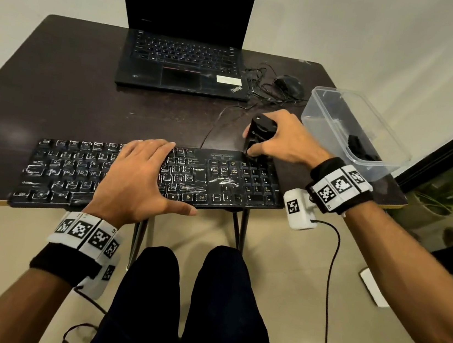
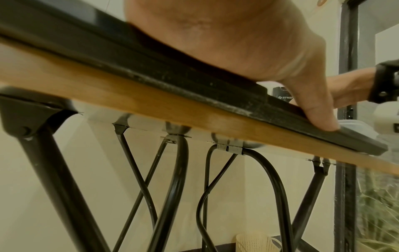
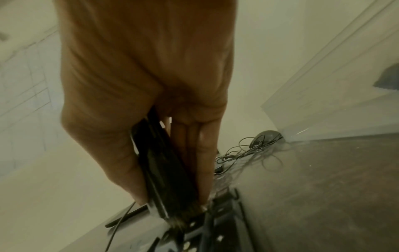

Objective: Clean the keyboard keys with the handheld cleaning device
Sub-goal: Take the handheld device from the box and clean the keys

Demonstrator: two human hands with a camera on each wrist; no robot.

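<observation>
**Cleaner held upright at the keyboard's far right corner**

A black keyboard [image 1: 143, 180] is laid along the near edge of a dark counter [image 1: 66, 87], its front slightly overhanging the wooden rim. White smears are seen on many of its keys. The left hand [image 1: 135, 179] is laid flat on the middle of the keyboard, fingers straight and together toward the far row, thumb stretched out along the front edge. In the left wrist view the thumb tip is seen pressed on the keyboard's front rim, so this grip is spread out and nothing is clasped in it.

The cleaner [image 1: 259, 135], a small black handheld unit, is stood upright with its lower end on the keys at the far right corner of the keyboard, above the number pad. It is clasped by the right hand [image 1: 284, 138], fingers wrapped over the top and far side, thumb on the near side. In the right wrist view its tip appears to be touching the keys, though the blur leaves this uncertain.

Behind the keyboard an open laptop [image 1: 185, 62] is set. To its right a mouse [image 1: 288, 84] lies among tangled cable. A clear box [image 1: 327, 121] with something dark inside is placed at the counter's right edge, near the right hand.
</observation>
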